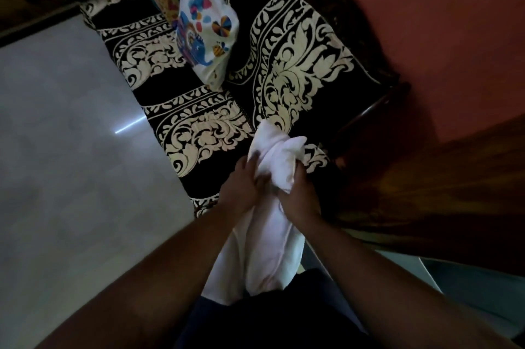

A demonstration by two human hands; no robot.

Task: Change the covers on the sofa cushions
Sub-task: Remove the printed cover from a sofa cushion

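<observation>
Head view: left hand (241, 189) and right hand (298, 201) both grip a bunched white cushion (272, 235) near the patterned sofa's (199, 127) right end; fabric may snag if tugged unevenly.

Soft white cloth cushion (267, 235), glossy pale floor (71, 149)

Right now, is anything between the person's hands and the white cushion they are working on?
Nothing visible. The left hand and the right hand both grip the white cushion directly, bunching its upper part above the patterned sofa. The printed cushion lies further along the seat, apart from them.
</observation>
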